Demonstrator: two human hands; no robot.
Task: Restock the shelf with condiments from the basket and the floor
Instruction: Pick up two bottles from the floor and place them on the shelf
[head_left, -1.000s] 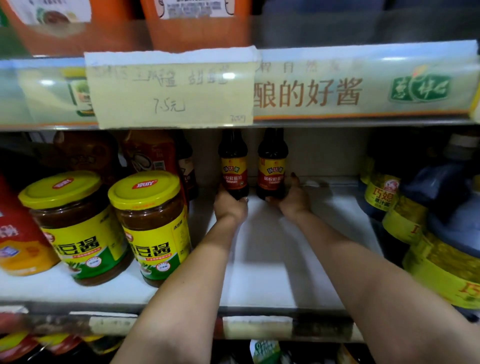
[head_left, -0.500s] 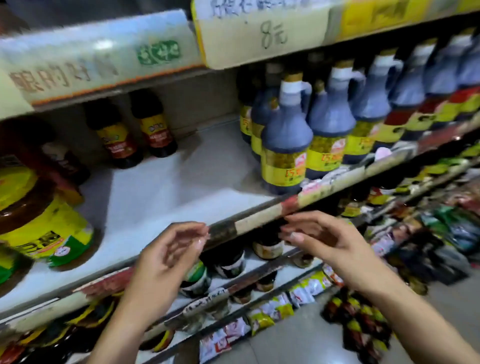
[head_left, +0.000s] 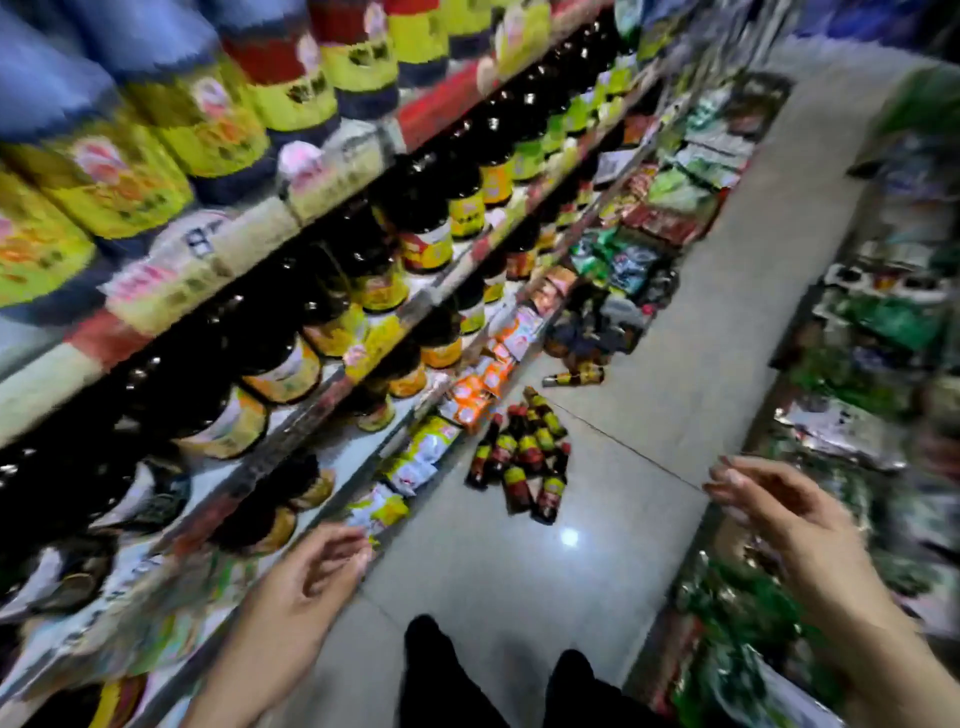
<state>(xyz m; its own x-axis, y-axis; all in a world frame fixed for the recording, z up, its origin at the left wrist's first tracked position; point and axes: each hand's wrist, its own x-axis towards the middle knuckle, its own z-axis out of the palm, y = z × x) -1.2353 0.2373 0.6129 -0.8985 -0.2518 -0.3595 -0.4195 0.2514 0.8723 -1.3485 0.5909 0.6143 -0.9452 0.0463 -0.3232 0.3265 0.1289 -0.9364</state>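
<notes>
A pile of several small dark condiment bottles (head_left: 524, 452) with red and yellow labels lies on the tiled floor (head_left: 649, 364) of the aisle. One more bottle (head_left: 574, 378) lies on its side farther along. My left hand (head_left: 311, 577) hovers low at the shelf's front edge, fingers loosely curled, holding nothing. My right hand (head_left: 779, 514) is raised at the right, fingers relaxed and empty. Both hands are well short of the bottles. No basket shows in this blurred view.
Stocked shelves (head_left: 322, 208) of dark bottles and large jugs (head_left: 156, 130) run along the left. Snack packets (head_left: 467, 400) line the bottom shelf. A rack of green packets (head_left: 857, 415) stands at the right. My dark shoes (head_left: 431, 654) are on the floor below.
Both hands let go of the two bottles at the shelf's back and drew away empty. My view swung right and down from the shelf to the aisle floor.
</notes>
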